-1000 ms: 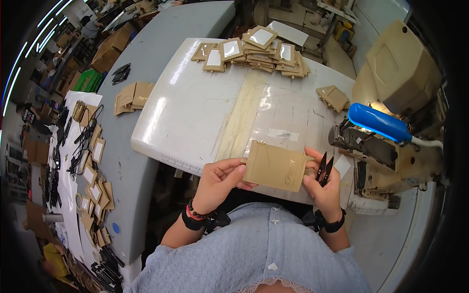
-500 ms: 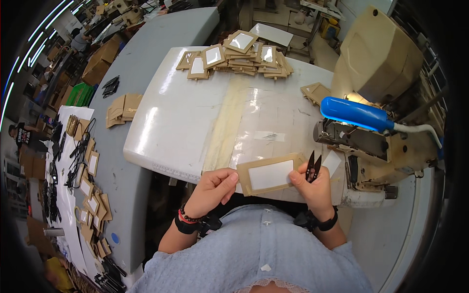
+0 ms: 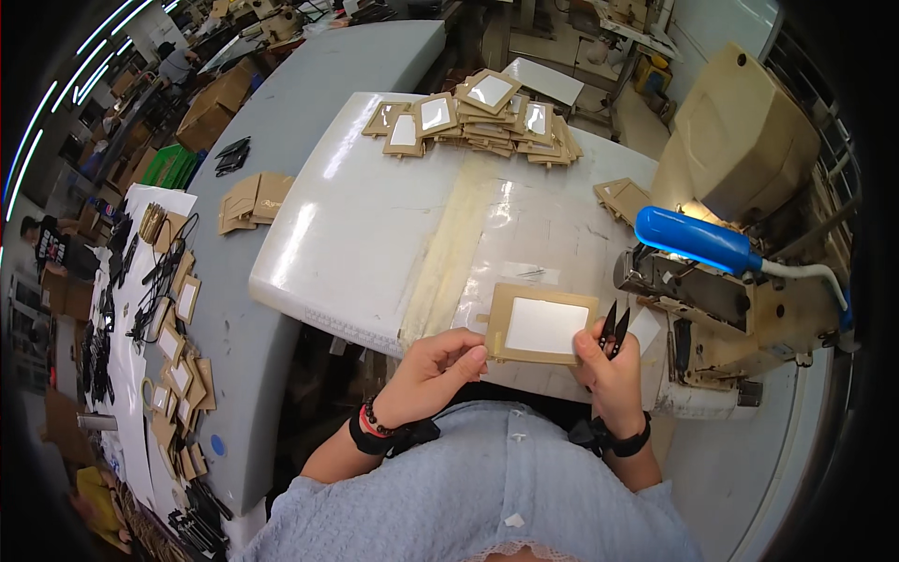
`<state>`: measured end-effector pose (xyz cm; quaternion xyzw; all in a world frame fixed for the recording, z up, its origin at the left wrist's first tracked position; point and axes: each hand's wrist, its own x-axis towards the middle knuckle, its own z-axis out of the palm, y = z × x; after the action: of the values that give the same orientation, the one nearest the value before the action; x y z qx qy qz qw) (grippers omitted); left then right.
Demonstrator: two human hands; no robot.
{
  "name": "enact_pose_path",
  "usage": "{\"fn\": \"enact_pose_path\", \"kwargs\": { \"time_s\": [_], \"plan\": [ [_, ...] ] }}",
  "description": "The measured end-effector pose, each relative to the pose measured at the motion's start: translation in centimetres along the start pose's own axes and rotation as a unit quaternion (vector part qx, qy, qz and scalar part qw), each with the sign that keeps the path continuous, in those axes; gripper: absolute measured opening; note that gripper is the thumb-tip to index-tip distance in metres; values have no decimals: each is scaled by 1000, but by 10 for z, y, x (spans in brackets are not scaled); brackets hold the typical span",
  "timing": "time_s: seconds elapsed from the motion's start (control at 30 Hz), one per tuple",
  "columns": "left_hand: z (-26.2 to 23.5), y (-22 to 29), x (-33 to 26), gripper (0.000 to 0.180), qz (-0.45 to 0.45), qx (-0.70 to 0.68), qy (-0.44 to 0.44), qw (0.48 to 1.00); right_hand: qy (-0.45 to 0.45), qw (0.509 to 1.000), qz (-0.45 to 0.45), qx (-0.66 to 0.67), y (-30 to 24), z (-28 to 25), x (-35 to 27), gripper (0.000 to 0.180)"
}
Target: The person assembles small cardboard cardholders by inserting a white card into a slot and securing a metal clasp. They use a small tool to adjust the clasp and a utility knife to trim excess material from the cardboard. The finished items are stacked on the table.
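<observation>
My right hand (image 3: 611, 370) pinches the right edge of a tan card holder (image 3: 498, 323) with a white window, thumb on top. The same hand also keeps black thread snips (image 3: 613, 328) between its fingers, blades pointing away from me. The holder is raised over the near edge of the white worktable (image 3: 365, 253). At the holder's lower left corner, my left hand (image 3: 435, 375) is closed, thumb pressed to the curled forefinger. Whether it grips a thread or the corner itself is too small to tell.
A heap of similar card holders (image 3: 492, 126) lies on the table's far side. On the right stands a sewing machine (image 3: 740, 140) with a blue lamp (image 3: 698, 239). Along the left, a grey bench (image 3: 253, 375) carries more holders (image 3: 178, 375) and black cords (image 3: 169, 281).
The holder has tilted more squarely toward me and shifted slightly right in the picture. My left hand has moved from its left edge to its lower left corner. The whole view has swung a little.
</observation>
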<state>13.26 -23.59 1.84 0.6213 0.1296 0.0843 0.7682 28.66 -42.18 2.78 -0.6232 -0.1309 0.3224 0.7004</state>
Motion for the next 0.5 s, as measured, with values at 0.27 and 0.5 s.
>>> {"fn": "enact_pose_path", "kwargs": {
  "time_s": [0.27, 0.5],
  "plan": [
    [-2, 1, 0, 21, 24, 8, 5, 1000, -23, 999, -12, -45, -1, 1, 1, 28],
    [0, 1, -1, 20, 35, 11, 8, 999, -21, 996, -12, -91, -3, 0, -2, 35]
  ]
}}
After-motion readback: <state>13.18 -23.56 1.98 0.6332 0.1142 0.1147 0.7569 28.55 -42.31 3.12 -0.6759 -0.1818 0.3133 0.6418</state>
